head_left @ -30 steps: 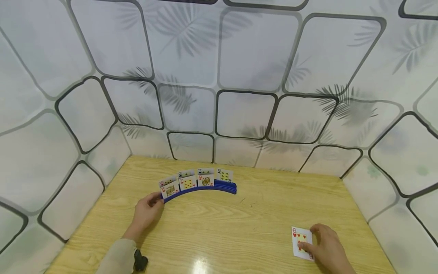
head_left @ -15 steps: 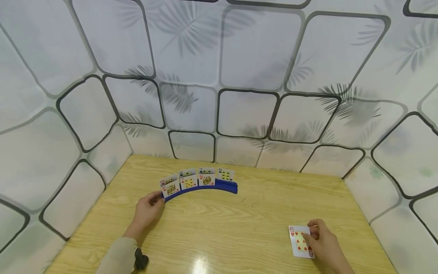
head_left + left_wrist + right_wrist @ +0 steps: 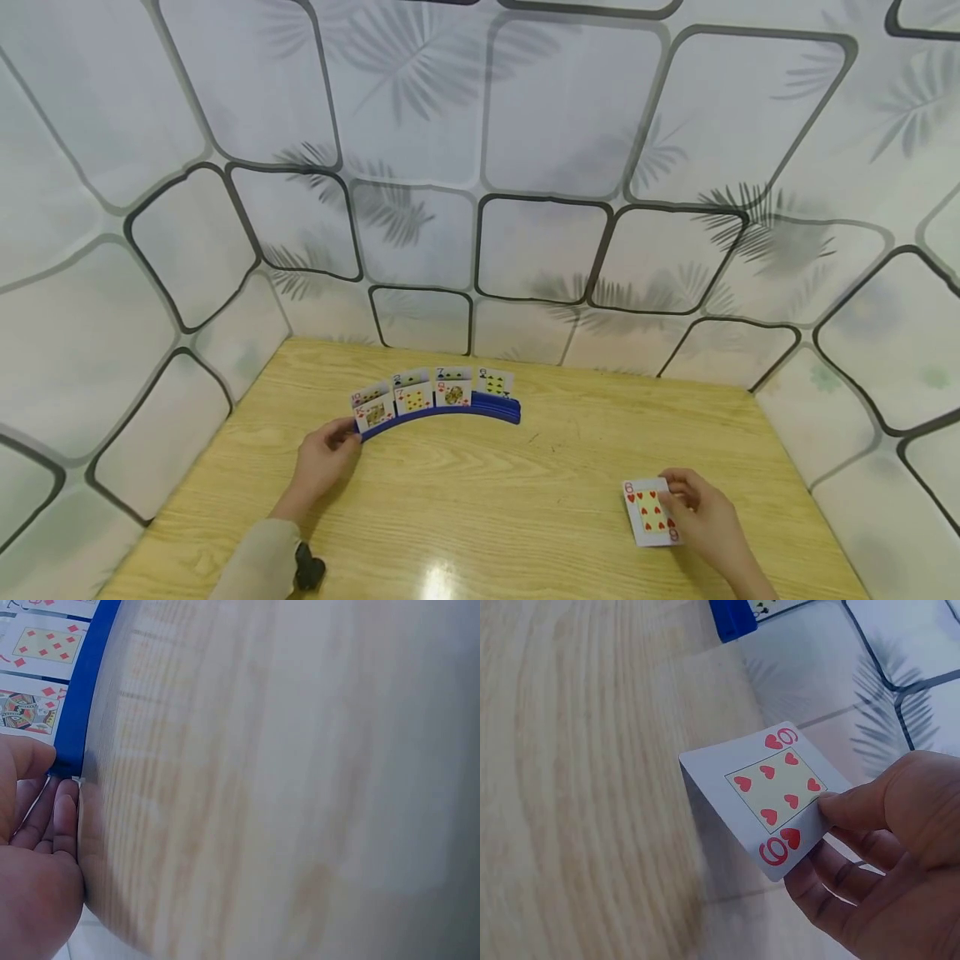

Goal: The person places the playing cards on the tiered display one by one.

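Observation:
My left hand pinches the left end of a curved blue card holder, thumb on its front face in the left wrist view. Cards stand in two rows there: a king of diamonds, a seven of diamonds and a queen in front, others partly hidden behind. At the right end a black six stands in the back row with no card before it. On the right, my right hand holds a six of hearts, face up, between thumb and fingers along one side, above the table.
The wooden table fills the lower view. A patterned curtain with leaf prints rises behind it and at both sides. A small black object sits at the left sleeve.
My right hand has carried the six of hearts a little to the left and away from me, with the thumb shifting on its face. The left hand keeps its grip on the card holder.

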`<state>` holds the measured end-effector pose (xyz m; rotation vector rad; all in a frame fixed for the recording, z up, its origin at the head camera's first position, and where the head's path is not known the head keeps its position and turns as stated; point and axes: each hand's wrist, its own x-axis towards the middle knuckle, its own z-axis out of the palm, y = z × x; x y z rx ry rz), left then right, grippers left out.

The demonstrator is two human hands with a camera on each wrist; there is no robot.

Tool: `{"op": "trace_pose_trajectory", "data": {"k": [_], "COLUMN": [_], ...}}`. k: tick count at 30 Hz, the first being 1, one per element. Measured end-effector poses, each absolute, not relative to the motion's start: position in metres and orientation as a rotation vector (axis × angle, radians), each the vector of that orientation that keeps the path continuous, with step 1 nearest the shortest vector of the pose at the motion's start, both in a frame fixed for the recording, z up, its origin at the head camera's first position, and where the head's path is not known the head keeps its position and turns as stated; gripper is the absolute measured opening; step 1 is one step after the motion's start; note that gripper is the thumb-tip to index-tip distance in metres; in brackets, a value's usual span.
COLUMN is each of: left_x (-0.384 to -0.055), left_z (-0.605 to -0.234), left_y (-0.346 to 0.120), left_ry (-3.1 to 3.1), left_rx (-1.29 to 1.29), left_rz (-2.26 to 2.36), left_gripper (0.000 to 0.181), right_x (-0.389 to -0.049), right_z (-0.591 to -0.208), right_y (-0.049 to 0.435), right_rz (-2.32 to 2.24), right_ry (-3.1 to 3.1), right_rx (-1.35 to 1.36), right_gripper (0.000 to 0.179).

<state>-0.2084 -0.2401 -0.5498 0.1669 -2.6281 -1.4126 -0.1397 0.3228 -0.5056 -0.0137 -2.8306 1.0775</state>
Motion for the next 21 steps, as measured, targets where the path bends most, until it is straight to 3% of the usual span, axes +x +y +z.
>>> {"op": "trace_pose_trajectory", "data": {"k": [21], "left_x": [-0.209], "left_z": [-0.547], "left_y": [-0.239], "left_ry": [-2.623], "left_rx": [0.176], "left_rz": [-1.432], "left_gripper": [0.034], "right_x": [-0.179], "right_z": [-0.49], "right_y": [0.266], "right_rz": [1.307], "right_ry": [-2.651], "right_rx": [0.195], "right_gripper": [0.012]}}
